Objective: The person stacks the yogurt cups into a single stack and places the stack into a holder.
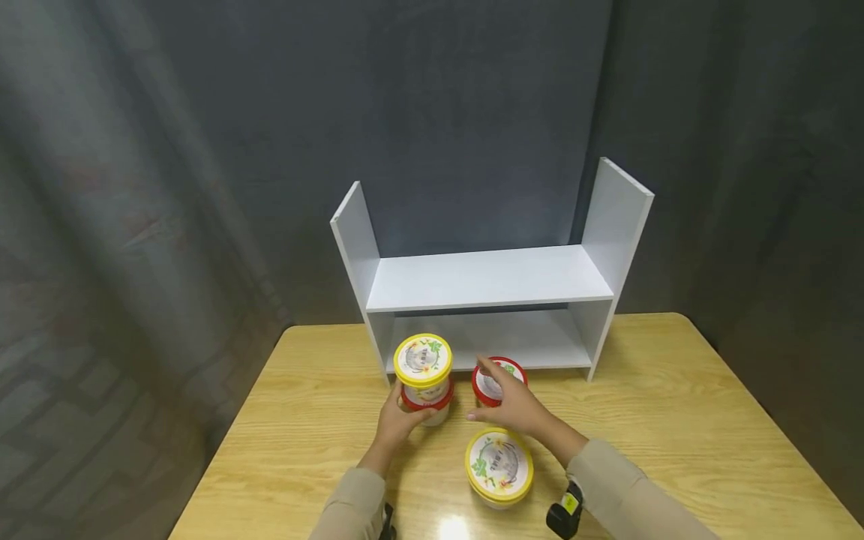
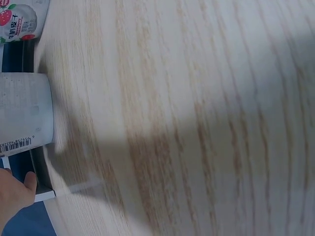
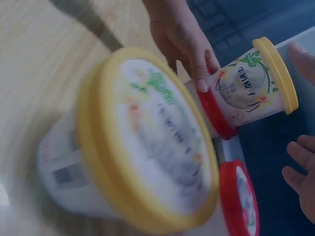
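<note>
A yellow-lidded tub [image 1: 423,361] stands upright on a red-lidded tub [image 1: 440,414] at the shelf's front left. My left hand [image 1: 394,424] grips the stack at the lower tub's red lid, thumb on the near side, as the right wrist view also shows. My right hand [image 1: 518,408], fingers and thumb spread, hovers over a second red-lidded tub [image 1: 516,370] and partly hides it; nothing is held in it. Closer to me, a second yellow-lidded tub [image 1: 499,465] stands on the table. In the left wrist view only a tub's white side [image 2: 24,110] with a barcode shows beside the hand.
A white two-tier shelf [image 1: 491,279] with tall side panels stands at the back of the wooden table [image 1: 675,420]. Dark grey curtains [image 1: 486,127] hang behind it and on both sides. A black wrist strap device [image 1: 564,517] sits by the right sleeve.
</note>
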Demonstrator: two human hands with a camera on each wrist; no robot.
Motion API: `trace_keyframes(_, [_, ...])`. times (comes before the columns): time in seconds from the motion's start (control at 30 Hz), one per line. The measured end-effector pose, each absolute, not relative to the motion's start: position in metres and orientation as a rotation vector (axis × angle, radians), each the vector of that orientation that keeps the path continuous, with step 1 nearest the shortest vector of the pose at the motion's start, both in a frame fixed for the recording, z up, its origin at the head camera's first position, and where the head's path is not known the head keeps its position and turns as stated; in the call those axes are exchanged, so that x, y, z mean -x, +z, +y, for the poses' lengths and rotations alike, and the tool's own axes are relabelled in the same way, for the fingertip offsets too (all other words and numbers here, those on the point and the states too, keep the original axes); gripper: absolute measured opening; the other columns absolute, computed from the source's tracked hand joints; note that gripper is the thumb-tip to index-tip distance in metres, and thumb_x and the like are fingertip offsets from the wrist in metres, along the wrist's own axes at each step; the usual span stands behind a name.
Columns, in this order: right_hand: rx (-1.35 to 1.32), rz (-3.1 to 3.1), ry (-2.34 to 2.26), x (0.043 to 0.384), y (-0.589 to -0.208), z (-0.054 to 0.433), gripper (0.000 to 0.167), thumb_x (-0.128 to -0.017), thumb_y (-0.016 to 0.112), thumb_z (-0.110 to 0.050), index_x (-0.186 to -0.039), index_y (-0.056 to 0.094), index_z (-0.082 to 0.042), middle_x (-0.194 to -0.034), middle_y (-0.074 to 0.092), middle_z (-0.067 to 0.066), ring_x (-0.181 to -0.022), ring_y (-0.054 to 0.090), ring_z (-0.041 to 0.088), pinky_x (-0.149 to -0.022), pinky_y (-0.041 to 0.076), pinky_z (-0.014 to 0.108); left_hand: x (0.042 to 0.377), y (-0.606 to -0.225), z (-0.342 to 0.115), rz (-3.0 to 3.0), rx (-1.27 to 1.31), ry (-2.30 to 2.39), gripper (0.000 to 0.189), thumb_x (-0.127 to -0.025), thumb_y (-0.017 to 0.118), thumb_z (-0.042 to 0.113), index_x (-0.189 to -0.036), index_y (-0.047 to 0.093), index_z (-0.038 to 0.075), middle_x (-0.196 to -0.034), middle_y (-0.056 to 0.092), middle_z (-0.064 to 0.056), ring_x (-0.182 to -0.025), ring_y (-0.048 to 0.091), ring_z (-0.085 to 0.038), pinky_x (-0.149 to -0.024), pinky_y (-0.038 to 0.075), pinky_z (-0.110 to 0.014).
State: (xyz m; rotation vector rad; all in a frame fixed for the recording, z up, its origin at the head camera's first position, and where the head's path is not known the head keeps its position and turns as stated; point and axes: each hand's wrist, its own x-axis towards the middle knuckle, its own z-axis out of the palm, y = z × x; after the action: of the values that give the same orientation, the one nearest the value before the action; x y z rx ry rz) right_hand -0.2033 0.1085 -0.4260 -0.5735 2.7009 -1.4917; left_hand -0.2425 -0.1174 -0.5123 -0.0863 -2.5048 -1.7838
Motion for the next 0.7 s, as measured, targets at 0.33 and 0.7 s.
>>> trace_keyframes(0.33, [0.695,2.701,-1.351,0.173,-0.442,0.125,0.085,-0.064,0.074,-0.034,-0.131,0.032,0.0,-0.131,0.035,0.018,-0.118,0.031,0.037,-0.092,0.028,0.053,0.243,-0.514,-0.119,-2.517,0.094,-1.768,0.095,-0.058,0.08,0.025,-0.136,0.027,0.012,-0.134,0.032,-0.016,-0.122,0.025,-0.035,-0.097,0.019,-0.053])
trace_keyframes(0.7, [0.75,2.661,-1.332,0.155,-0.462,0.139,0.088,-0.059,0.075,-0.04,-0.13,0.035,-0.005,-0.132,0.034,0.016,-0.118,0.029,0.039,-0.091,0.024,0.059,0.245,-0.515,-0.118,-2.515,0.096,-1.777,0.095,-0.058,0.08,0.026,-0.136,0.027,0.014,-0.135,0.03,-0.015,-0.122,0.023,-0.035,-0.097,0.017,-0.054])
